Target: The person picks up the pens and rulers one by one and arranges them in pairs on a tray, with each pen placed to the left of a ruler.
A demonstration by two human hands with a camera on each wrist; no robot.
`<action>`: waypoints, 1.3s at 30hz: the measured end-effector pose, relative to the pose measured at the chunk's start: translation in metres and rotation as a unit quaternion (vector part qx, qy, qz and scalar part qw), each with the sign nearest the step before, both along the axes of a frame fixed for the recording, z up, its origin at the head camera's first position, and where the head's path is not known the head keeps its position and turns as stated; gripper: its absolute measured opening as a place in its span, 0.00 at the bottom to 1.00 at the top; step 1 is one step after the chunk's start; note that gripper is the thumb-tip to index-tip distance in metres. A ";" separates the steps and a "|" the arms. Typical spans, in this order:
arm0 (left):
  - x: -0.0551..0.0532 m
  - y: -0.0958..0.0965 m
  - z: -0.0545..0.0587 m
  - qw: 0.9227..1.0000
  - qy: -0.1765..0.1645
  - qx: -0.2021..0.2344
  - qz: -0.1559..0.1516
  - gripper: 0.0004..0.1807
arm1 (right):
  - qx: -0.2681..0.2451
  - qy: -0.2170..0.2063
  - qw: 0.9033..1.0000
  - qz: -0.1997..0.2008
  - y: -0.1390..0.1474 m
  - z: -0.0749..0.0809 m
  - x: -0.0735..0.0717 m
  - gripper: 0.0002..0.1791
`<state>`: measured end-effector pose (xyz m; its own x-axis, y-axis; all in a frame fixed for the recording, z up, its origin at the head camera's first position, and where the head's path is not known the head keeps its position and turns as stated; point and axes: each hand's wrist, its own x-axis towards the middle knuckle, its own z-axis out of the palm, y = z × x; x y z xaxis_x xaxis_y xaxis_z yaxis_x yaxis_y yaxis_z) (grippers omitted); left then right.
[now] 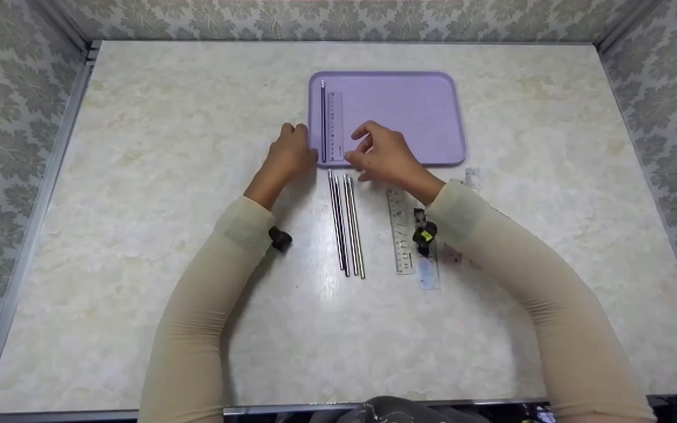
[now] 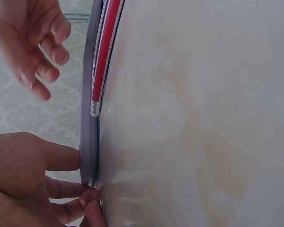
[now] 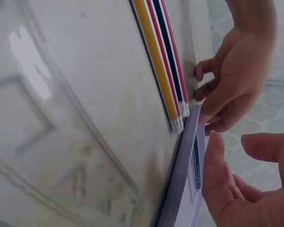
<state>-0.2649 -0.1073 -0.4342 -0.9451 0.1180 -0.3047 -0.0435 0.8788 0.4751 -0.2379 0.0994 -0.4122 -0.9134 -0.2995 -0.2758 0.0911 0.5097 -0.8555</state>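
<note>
Head view shows a purple tray [image 1: 409,117] on the table [image 1: 138,176], a dark pencil [image 1: 323,123] and a clear ruler [image 1: 336,126] side by side along its left wall. The left hand [image 1: 291,151] pinches the tray's near-left corner; the right hand [image 1: 388,154], fingers loosely bent, thumb and forefinger apart, hovers beside the ruler. Tray floor spreads rightward to the far wall; four pencils [image 1: 352,228] lie just outside the near rim.
</note>
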 end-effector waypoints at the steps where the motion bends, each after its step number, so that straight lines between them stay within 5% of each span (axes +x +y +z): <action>1: 0.000 0.000 0.000 1.000 0.001 0.000 0.000 0.28 | -0.003 -0.006 1.000 0.005 0.002 0.000 0.005 0.27; 11: 0.000 0.001 0.001 1.000 0.002 -0.005 0.000 0.30 | 0.061 -0.025 0.997 0.041 0.014 -0.008 0.054 0.26; 18: 0.002 0.000 0.001 1.000 -0.004 -0.003 -0.002 0.30 | 0.112 0.003 0.990 0.084 0.017 -0.018 0.080 0.22; 26: 0.003 -0.001 0.001 1.000 0.007 -0.006 -0.008 0.30 | 0.175 0.086 0.975 0.111 0.013 -0.024 0.095 0.22; 39: 0.002 0.000 0.001 1.000 -0.001 -0.003 -0.003 0.31 | 0.185 0.109 0.970 0.112 0.010 -0.031 0.106 0.21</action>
